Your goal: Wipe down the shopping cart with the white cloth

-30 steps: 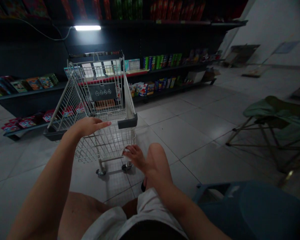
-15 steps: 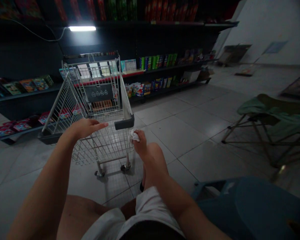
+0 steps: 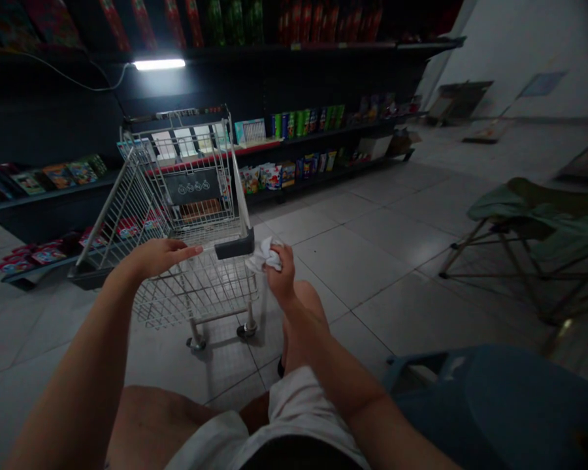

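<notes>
A small wire shopping cart [image 3: 176, 215] stands on the tiled floor in front of me, its dark handle ends facing me. My left hand [image 3: 151, 256] rests flat on the cart's near rim, fingers stretched out. My right hand [image 3: 280, 269] is closed on a crumpled white cloth [image 3: 264, 256] and holds it against the right handle end [image 3: 234, 244] of the cart. My bare knees and white shorts fill the bottom of the view.
Dark shelves [image 3: 294, 140] with colourful packets run along the back wall under a strip light [image 3: 159, 64]. A green folding chair [image 3: 539, 225] stands at the right. A blue seat or bin [image 3: 490, 405] is at the lower right. Open tiled floor lies between.
My right hand has risen from low beside the cart's rear wheel to the right handle end, carrying the white cloth. My left hand has stayed on the rim.
</notes>
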The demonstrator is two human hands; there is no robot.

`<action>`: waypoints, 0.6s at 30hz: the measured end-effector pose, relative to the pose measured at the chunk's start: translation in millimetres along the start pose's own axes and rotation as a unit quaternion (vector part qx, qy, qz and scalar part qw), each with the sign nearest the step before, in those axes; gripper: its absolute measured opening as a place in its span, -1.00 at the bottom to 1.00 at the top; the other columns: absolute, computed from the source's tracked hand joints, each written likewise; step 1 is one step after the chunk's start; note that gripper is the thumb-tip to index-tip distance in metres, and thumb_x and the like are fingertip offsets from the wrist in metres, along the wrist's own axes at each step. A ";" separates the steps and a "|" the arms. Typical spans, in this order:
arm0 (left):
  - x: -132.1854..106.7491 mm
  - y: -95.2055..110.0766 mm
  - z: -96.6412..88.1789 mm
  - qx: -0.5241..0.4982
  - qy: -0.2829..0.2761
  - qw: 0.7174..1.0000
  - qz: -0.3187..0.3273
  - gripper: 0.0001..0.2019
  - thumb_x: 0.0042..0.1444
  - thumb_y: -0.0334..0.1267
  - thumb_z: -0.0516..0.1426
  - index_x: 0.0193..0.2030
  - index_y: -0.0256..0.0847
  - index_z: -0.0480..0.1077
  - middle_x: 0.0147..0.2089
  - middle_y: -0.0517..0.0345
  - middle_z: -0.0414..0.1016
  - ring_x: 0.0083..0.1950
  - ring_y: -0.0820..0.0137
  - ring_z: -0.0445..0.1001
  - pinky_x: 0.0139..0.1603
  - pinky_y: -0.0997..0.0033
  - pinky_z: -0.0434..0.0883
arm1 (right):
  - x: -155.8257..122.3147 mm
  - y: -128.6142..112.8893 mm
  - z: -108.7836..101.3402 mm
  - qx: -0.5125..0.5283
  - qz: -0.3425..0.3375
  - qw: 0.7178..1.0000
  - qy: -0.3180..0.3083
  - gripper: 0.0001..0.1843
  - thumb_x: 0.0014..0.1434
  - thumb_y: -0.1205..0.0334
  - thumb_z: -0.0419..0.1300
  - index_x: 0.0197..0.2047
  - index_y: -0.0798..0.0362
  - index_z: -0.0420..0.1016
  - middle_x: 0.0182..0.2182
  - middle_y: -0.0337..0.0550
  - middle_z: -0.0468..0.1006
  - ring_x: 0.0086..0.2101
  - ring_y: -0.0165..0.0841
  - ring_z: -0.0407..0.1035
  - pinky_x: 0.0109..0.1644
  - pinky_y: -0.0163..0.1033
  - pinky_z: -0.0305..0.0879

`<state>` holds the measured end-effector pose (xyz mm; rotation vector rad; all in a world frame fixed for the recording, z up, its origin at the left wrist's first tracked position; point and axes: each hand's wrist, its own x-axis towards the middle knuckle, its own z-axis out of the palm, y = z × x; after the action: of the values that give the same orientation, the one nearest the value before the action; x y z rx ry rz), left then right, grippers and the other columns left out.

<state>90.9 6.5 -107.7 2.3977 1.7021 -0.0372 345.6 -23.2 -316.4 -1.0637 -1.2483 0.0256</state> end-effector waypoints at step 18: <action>1.3 76.7 -9.3 -0.005 0.110 0.985 0.130 -0.28 0.08 0.41 -0.04 -0.04 -0.17 0.54 -0.16 0.01 0.65 -0.15 0.20 0.58 -0.14 0.28 0.43 | -43.0 10.7 -2.9 -0.034 -0.007 0.999 -0.006 -0.76 0.15 0.32 0.14 -0.08 0.05 0.44 -0.15 -0.06 0.43 -0.11 -0.28 0.35 0.00 -0.17 0.39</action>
<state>162.4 -15.0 -87.4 2.6801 1.4473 0.2847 336.9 -42.5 -355.4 -1.1150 -1.2749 -0.0208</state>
